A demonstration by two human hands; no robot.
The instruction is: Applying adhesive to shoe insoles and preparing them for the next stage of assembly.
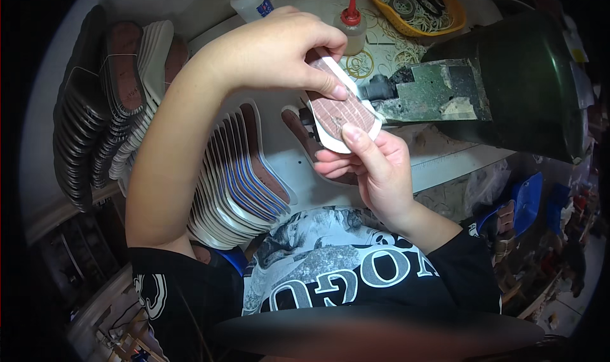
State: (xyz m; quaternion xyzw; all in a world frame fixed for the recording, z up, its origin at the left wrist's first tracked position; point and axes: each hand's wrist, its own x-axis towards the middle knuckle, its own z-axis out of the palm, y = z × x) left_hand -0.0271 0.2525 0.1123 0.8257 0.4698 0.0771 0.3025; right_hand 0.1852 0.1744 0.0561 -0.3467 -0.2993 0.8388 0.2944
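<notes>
Two bare hands work above a pale worktable (311,189) set against a light wall, in a crowded room; to the right, below the table's edge, lies clutter too jumbled to sort out, with a blue plastic scoop-like object (526,197) among it.

Between the hands, over the middle of the table, is a sole-shaped piece (343,111) with a brown, white-lined face and a white rim, tilted so that its face shows. The left hand (311,63) pinches its upper part, thumb flat on the brown face and fingers curled behind. The right hand (381,165) grips the lower end, thumb on the face near the rim, fingers partly hidden underneath. Both grips are closed on the piece.

Beneath the hands lies a brown insole (302,133), partly covered. Left of it fans a row of white-edged soles (235,177), some with blue lines; the left forearm crosses in front, parting it from a dark-edged stack (79,120) farther left. Beyond the hands stand a white bottle (249,3) with a blue cap and a squeeze bottle (352,34) with a red nozzle. A yellow basket (416,22) holds pale rubber bands; others lie loose nearby. A big dark-green rounded object (524,85) fills the table's right side.
</notes>
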